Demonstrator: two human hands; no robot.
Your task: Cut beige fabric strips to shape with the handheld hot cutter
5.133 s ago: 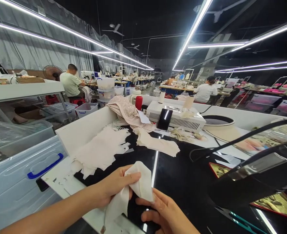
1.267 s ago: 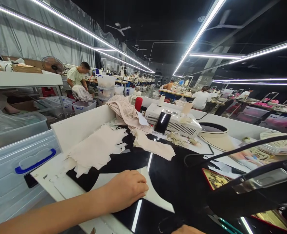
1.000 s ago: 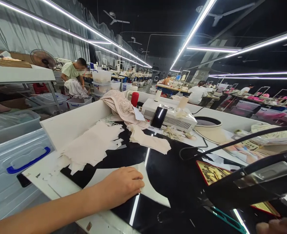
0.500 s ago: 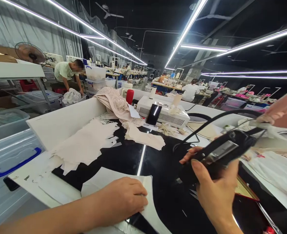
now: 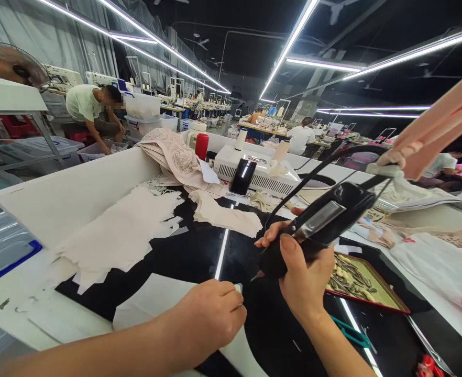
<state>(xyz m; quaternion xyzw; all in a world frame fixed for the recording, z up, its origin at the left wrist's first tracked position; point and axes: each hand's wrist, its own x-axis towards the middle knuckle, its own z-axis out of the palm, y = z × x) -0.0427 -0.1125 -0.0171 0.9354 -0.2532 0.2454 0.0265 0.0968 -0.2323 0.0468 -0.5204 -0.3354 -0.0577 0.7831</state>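
In my right hand (image 5: 305,277) is a black corded handheld power tool (image 5: 325,220), its lower end tilted down toward the black work surface (image 5: 199,256). A pink cloth strip (image 5: 439,125) is tied near the tool's upper end and runs up to the right. My left hand (image 5: 211,319) has its fingers curled together at the edge of a white sheet (image 5: 148,296), which lies flat on the surface; whether it is paper or fabric I cannot tell. The tool's tip sits just above the surface, right of the left hand, and is hard to make out.
Cream fabric pieces (image 5: 117,225) and a smaller cream stack (image 5: 227,215) lie beyond. A phone (image 5: 242,177) leans against a white vented box (image 5: 262,180). Right are a tray of seeds and peanuts (image 5: 384,288), a teal tool (image 5: 347,331) and a co-worker farther back (image 5: 300,139).
My right hand and the tool have moved left, toward my left hand, uncovering the tray. The left hand stays at the sheet's edge. The view has shifted slightly.
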